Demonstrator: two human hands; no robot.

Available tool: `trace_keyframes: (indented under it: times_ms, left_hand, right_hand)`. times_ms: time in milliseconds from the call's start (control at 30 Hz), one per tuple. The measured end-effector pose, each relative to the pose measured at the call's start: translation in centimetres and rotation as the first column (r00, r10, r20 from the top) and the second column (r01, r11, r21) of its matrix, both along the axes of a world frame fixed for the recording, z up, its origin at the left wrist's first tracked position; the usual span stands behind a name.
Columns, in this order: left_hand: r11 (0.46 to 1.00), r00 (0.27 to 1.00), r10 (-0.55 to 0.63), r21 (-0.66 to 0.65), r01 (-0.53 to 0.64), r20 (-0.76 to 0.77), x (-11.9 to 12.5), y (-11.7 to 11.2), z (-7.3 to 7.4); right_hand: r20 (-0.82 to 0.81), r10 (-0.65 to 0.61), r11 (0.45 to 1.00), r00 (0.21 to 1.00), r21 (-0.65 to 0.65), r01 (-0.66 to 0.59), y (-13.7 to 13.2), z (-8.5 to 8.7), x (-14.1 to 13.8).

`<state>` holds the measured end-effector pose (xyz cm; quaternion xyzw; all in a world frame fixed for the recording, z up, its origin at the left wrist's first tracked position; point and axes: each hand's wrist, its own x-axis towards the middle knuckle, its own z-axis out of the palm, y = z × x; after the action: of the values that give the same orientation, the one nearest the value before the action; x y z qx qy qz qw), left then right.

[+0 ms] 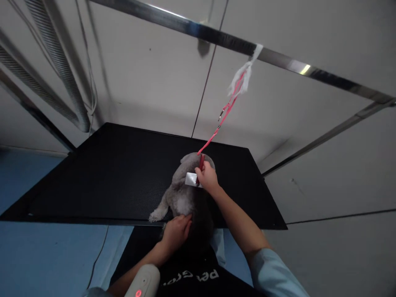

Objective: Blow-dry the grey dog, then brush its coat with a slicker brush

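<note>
A grey, curly-coated dog (pixel 182 171) is on the black grooming table (pixel 123 169), close to its front edge, with one paler leg stretched to the left. My right hand (pixel 208 176) is closed round the red handle of a slicker brush (pixel 192 179). The brush's silver rectangular head lies over the dog's back, its bristle side out of sight. Lower down, my left hand (pixel 177 232) has its fingers closed at the dog's coat, beside a whitish patch and a much darker area of fur. The dog's head is mostly hidden from this angle.
A pink grooming loop (pixel 223 117) runs from the dog up to a white cloth tie (pixel 241 80) on the metal overhead bar (pixel 185 27). Ribbed grey hoses (pixel 58 53) hang at left against the wall. A black apron (pixel 192 276) and a whitish device (pixel 144 280) are nearest me.
</note>
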<state>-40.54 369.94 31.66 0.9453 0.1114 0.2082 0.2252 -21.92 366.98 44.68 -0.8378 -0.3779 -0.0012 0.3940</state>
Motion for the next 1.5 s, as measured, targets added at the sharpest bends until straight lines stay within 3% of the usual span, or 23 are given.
trace_keyframes:
  times_ms: [100, 167, 267, 300, 367, 433, 467, 500, 600, 633, 667, 733, 800, 867, 933, 967, 1100, 1133, 1233, 1267, 1400, 1500]
  left_hand:
    - [0.988, 1.0, 0.004, -0.155, 0.0, 0.025, 0.3, -0.6, 0.0]
    - [0.947, 0.998, 0.046, -0.319, -0.031, 0.039, 0.3, -0.6, 0.0]
    - [0.891, 0.998, 0.046, -0.45, -0.057, -0.035, 0.5, -0.6, 0.1]
    - [0.895, 0.997, 0.026, -0.442, -0.057, -0.077, 0.7, -0.7, 0.2]
    - [0.924, 0.986, -0.016, -0.379, -0.05, -0.169, 1.1, -1.2, 0.6]
    - [0.953, 0.965, -0.037, -0.301, -0.044, -0.261, 1.6, -1.8, 1.1]
    - [0.962, 0.955, -0.043, -0.271, -0.04, -0.295, 1.8, -2.1, 1.4]
    - [0.968, 0.947, -0.045, -0.249, -0.037, -0.318, 1.9, -2.4, 1.5]
    - [0.974, 0.943, -0.045, -0.226, -0.033, -0.33, 2.2, -2.8, 1.8]
    - [0.973, 0.945, -0.054, -0.229, -0.023, -0.322, 2.2, -2.9, 1.8]
    - [0.972, 0.948, -0.065, -0.233, -0.01, -0.312, 2.2, -2.9, 1.8]
    - [0.971, 0.953, -0.083, -0.238, 0.013, -0.29, 2.2, -3.0, 1.9]
    - [0.974, 0.953, -0.075, -0.228, 0.007, -0.292, 2.2, -3.0, 2.0]
    - [0.978, 0.951, -0.05, -0.207, -0.015, -0.307, 2.1, -3.0, 1.6]
    - [0.981, 0.96, -0.04, -0.196, -0.016, -0.276, 1.8, -3.0, 0.6]
    - [0.982, 0.971, -0.044, -0.191, -0.002, -0.236, 1.6, -3.0, -0.1]
    - [0.992, 0.996, -0.068, -0.11, 0.061, -0.065, 0.6, -3.0, -3.3]
    - [0.995, 0.997, -0.067, -0.08, 0.064, -0.036, 0.4, -3.0, -3.9]
    - [0.998, 0.998, -0.058, -0.015, 0.058, 0.014, 0.1, -3.2, -4.7]
    - [0.998, 0.998, -0.061, 0.0, 0.061, 0.02, 0.1, -3.3, -4.8]
    - [0.996, 0.996, -0.081, 0.031, 0.081, 0.026, 0.0, -3.7, -4.6]
    - [0.996, 0.996, -0.085, 0.039, 0.084, 0.024, -0.1, -3.9, -4.8]
  right_hand:
    - [0.003, 0.189, 0.978, 0.982, -0.09, -0.188, 0.7, 0.9, -0.3]
    - [-0.018, 0.256, 0.949, 0.966, -0.188, -0.255, 1.2, 1.5, 0.0]
    - [0.062, 0.055, 0.988, 0.997, -0.148, -0.045, 2.0, 2.7, 0.4]
    - [0.087, 0.039, 0.991, 0.995, -0.13, -0.027, 2.2, 3.0, 0.3]
    - [0.104, 0.189, 0.964, 0.977, -0.207, -0.165, 2.7, 3.1, -0.4]
    - [0.067, 0.399, 0.862, 0.914, -0.367, -0.35, 3.4, 2.9, -1.2]
    - [0.056, 0.442, 0.821, 0.895, -0.426, -0.379, 3.7, 2.8, -1.5]
    - [0.07, 0.431, 0.816, 0.899, -0.456, -0.356, 4.1, 2.8, -1.7]
    - [0.201, 0.263, 0.904, 0.944, -0.392, -0.169, 4.8, 2.9, -2.4]
    - [0.221, 0.269, 0.904, 0.938, -0.395, -0.166, 4.9, 2.8, -2.8]
    - [0.218, 0.319, 0.881, 0.922, -0.428, -0.204, 4.9, 2.6, -3.2]
    - [0.155, 0.463, 0.782, 0.873, -0.536, -0.32, 4.8, 2.3, -4.1]
    - [0.102, 0.512, 0.712, 0.853, -0.606, -0.355, 4.9, 2.3, -4.3]
    - [0.173, 0.392, 0.793, 0.904, -0.562, -0.236, 4.9, 2.8, -3.8]
    - [0.257, 0.222, 0.896, 0.941, -0.434, -0.093, 4.4, 3.5, -3.1]
    - [0.257, 0.185, 0.922, 0.949, -0.38, -0.077, 3.9, 3.6, -2.9]
    - [0.071, 0.293, 0.889, 0.953, -0.387, -0.245, 0.6, 2.6, -2.5]
    - [0.052, 0.246, 0.901, 0.968, -0.382, -0.208, -0.2, 2.2, -2.3]
    - [0.101, -0.052, 0.973, 0.994, -0.219, 0.073, -2.7, 1.2, -1.7]
    - [0.093, -0.061, 0.981, 0.994, -0.179, 0.077, -3.3, 0.9, -1.5]
    - [-0.01, 0.16, 0.953, 0.987, -0.26, -0.157, -5.4, 0.1, -1.5]
    - [0.056, -0.105, 0.978, 0.993, -0.173, 0.113, -6.6, 0.3, -1.5]
